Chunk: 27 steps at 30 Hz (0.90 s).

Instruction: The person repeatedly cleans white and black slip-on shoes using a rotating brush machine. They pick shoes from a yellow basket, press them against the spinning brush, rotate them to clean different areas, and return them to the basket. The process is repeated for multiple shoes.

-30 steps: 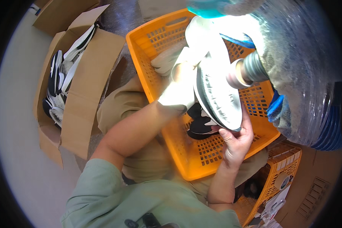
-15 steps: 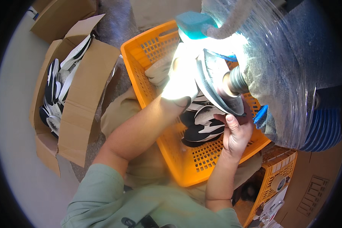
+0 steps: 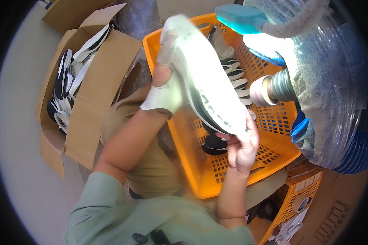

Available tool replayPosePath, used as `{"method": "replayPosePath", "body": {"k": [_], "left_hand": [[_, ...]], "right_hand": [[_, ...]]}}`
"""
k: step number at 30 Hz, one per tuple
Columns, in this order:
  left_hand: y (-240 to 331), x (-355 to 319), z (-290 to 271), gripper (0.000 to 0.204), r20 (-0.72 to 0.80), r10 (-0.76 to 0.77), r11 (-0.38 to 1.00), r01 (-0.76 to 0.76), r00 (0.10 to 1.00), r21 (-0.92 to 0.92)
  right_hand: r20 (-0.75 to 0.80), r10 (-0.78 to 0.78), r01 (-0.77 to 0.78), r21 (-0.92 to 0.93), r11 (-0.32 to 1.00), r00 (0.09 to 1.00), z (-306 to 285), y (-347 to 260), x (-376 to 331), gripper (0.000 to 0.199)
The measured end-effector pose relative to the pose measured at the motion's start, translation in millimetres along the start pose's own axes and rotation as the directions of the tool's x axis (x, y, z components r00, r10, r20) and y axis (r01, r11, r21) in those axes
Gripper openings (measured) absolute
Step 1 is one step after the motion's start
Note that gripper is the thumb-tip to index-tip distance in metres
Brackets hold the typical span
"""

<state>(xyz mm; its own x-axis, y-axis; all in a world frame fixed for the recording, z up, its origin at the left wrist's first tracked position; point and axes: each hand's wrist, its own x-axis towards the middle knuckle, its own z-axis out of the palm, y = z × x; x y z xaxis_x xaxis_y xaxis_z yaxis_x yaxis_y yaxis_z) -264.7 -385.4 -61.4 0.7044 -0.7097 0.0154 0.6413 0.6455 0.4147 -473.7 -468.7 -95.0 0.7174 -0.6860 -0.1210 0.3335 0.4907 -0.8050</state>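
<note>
A white shoe sole [image 3: 214, 77] with a black band along its edge is held over the orange basket, its broad face brightly lit and partly washed out. My left hand [image 3: 165, 83], in a white glove that leaves some skin bare, grips its far left end. My bare right hand [image 3: 243, 145] pinches the near right end between thumb and fingers. To the right of the sole, apart from it, a pale round grinding head [image 3: 261, 90] sticks out on a ribbed grey shaft. More black-and-white soles [image 3: 237, 75] lie in the basket [image 3: 200, 179] beneath.
A cardboard box [image 3: 98, 90] of soles stands at the left. A teal lamp head [image 3: 237, 19] on a grey flexible arm hangs at the top. Plastic-wrapped machinery [image 3: 327, 81] with a blue hose [image 3: 353, 151] fills the right. Another orange basket [image 3: 302, 183] is at lower right.
Both hands have drawn the sole left, away from the grinding head it was up against. The sole has turned, and its broad white face now shows. The view has shifted slightly.
</note>
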Motion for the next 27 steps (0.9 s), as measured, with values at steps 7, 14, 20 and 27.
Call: {"method": "replayPosePath", "body": {"k": [7, 14, 20, 27], "left_hand": [[-14, -10, 0, 0.059, 0.234, 0.102, 0.922, -0.18, 0.967, 0.344], [-36, -21, 43, 0.039, 0.45, 0.049, 0.643, -0.373, 0.892, 0.669], [-13, -23, 44, 0.043, 0.438, 0.108, 0.718, -0.375, 0.892, 0.586], [22, 4, -10, 0.059, 0.035, 0.026, 0.998, -0.027, 0.999, 0.053]], "right_hand": [[-0.165, 0.089, -0.084, 0.033, 0.996, 0.982, -49, -35, -12, 0.053], [-0.465, 0.006, -0.07, -0.12, 0.99, 0.885, -98, -55, -31, 0.055], [-0.386, -0.028, -0.008, -0.093, 0.996, 0.922, -68, -54, -22, 0.052], [0.224, 0.169, -0.184, 0.049, 0.982, 0.96, -21, -3, 16, 0.05]]}}
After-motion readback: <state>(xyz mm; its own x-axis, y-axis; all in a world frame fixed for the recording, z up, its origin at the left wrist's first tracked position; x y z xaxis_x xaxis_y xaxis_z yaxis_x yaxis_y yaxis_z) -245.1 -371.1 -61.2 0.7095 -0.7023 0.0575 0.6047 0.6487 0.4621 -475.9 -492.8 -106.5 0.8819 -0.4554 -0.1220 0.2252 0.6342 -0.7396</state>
